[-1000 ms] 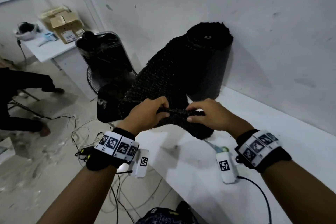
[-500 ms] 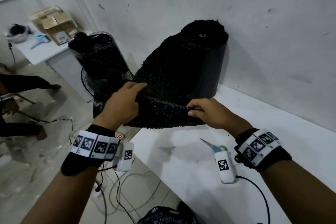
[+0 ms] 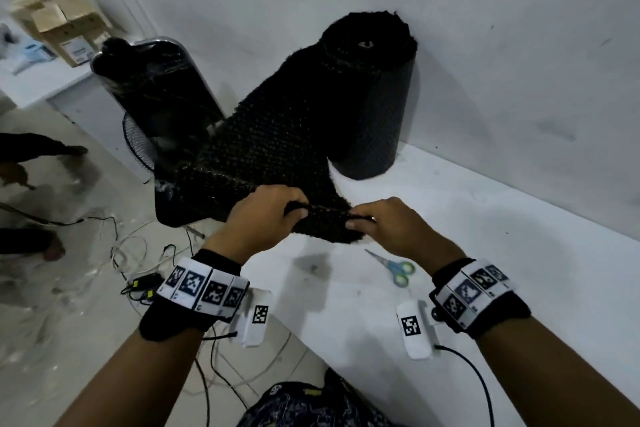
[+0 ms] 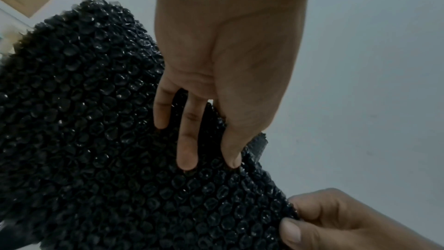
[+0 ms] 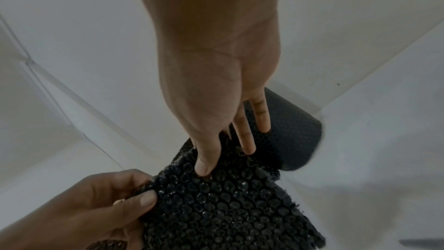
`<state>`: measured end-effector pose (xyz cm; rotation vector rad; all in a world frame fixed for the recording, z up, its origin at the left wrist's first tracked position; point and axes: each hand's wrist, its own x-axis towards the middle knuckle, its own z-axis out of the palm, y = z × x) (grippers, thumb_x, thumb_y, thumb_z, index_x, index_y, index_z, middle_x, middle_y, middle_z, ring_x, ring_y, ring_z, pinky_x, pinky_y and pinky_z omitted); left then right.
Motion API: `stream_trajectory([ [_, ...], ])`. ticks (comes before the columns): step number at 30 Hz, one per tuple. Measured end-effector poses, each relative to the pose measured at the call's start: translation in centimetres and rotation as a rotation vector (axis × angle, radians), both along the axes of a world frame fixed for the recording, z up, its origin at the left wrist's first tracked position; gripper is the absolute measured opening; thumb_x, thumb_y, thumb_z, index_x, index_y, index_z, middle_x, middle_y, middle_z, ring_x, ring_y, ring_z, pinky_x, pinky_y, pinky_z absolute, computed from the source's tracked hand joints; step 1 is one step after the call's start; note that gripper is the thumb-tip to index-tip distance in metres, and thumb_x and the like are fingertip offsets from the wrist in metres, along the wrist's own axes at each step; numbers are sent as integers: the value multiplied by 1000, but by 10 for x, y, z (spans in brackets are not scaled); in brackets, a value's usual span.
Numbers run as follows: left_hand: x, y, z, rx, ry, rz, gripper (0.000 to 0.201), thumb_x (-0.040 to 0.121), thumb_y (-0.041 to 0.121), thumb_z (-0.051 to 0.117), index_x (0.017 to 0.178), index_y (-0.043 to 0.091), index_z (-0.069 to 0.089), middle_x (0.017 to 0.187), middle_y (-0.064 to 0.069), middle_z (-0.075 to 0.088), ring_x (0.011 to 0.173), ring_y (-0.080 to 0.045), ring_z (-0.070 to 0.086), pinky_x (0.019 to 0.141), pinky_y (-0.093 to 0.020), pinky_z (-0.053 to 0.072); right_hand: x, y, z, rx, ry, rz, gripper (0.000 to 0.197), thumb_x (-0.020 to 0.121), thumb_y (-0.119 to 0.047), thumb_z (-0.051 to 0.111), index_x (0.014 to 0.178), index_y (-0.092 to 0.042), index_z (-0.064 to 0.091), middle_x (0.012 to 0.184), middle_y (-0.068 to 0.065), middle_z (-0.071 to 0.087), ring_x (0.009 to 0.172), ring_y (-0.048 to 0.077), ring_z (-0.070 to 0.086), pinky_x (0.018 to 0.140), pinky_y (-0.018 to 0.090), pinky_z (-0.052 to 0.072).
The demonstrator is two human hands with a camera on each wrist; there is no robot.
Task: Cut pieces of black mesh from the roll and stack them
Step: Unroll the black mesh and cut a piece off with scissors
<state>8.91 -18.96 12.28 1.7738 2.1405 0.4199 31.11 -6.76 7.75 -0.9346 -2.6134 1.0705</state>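
A roll of black mesh [image 3: 372,107] stands upright on the white table [image 3: 502,253] against the wall. Its loose sheet [image 3: 270,149] runs down and left to my hands. My left hand [image 3: 294,213] grips the folded front edge of the sheet, fingers curled over it. Just to the right, my right hand [image 3: 356,220] pinches the same edge between thumb and fingers. In the left wrist view my left hand's fingers [image 4: 187,149] lie against the bubbly mesh [image 4: 96,140]. The right wrist view shows the right hand [image 5: 216,159] on the mesh [image 5: 228,212] with the roll [image 5: 293,136] behind. Scissors [image 3: 394,267] lie on the table below my right hand.
A plastic-wrapped standing fan [image 3: 156,94] is left of the table, behind the hanging sheet. Cables [image 3: 138,253] trail over the floor. Cardboard boxes [image 3: 62,28] sit on a far desk. Another person's legs [image 3: 34,149] are at the left edge.
Half a second ago my left hand was out to the left along the fold; it has come back beside the right hand. The fold now sits lower, near the table edge.
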Motion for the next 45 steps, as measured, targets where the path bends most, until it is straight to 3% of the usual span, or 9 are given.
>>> stream_trajectory([
  [4, 5, -4, -14, -39, 93, 26, 18, 93, 32, 63, 111, 30, 68, 106, 4, 65, 96, -23, 63, 86, -47, 53, 24, 2, -44, -193, 0, -109, 39, 87, -33, 75, 124, -24, 65, 111, -18, 63, 94, 0, 59, 80, 11, 41],
  [9, 5, -14, -31, -76, 135, 70, 22, 90, 46, 67, 110, 38, 69, 106, 13, 60, 86, -11, 61, 96, -49, 45, 64, 7, -125, -132, -433, -271, 19, 88, -18, 65, 105, -13, 68, 113, 8, 67, 110, 31, 61, 88, 36, 50],
  [13, 4, -20, -34, -29, 124, 63, 15, 89, 44, 70, 101, 37, 71, 102, 15, 60, 76, -4, 56, 93, -48, 46, 70, -2, -153, -57, -498, -286, 21, 91, -26, 60, 111, -18, 57, 113, 7, 60, 108, 30, 58, 86, 37, 49],
  [19, -8, -28, -32, 11, 50, 36, 16, 87, 38, 74, 101, 31, 73, 99, 10, 60, 80, -11, 60, 84, -50, 53, 63, -10, -160, 87, -609, -219, 28, 96, -30, 53, 121, -18, 52, 120, 3, 59, 111, 25, 58, 87, 35, 46],
  [23, -21, -31, -27, 45, 29, 31, 16, 86, 33, 77, 101, 29, 74, 100, 10, 61, 81, -9, 59, 83, -46, 55, 59, -2, -137, -314, -406, -111, 28, 89, -27, 71, 114, -15, 66, 108, -1, 64, 96, 16, 60, 73, 23, 45],
  [26, -31, -32, -18, 104, 6, -1, 17, 83, 26, 80, 100, 24, 76, 99, 9, 61, 79, -10, 61, 78, -41, 58, 59, -5, -97, -657, -179, -33, 24, 86, -21, 68, 109, -23, 63, 98, -3, 75, 80, 11, 65, 64, 23, 47],
  [32, -42, -30, -2, 170, -37, -30, 25, 82, 36, 72, 100, 19, 77, 99, 6, 63, 83, -8, 63, 78, -35, 58, 62, -10, -50, -924, -69, 192, 39, 77, -18, 75, 113, -12, 62, 91, 6, 74, 81, 15, 63, 72, 30, 47],
  [41, -40, -32, -2, 197, -76, -35, 20, 81, 29, 76, 98, 18, 77, 97, 8, 63, 80, 0, 61, 76, -20, 54, 28, -13, -28, -985, -55, 322, 44, 78, -29, 75, 118, -14, 65, 88, -3, 66, 83, 10, 59, 76, 28, 48],
  [45, -40, -32, -1, 218, -59, -29, 16, 81, 17, 81, 97, 17, 76, 96, 7, 63, 82, -1, 60, 75, -18, 52, 19, -6, -25, -955, -43, 332, 29, 85, -18, 74, 114, -18, 69, 89, 3, 64, 80, 11, 58, 75, 28, 48],
])
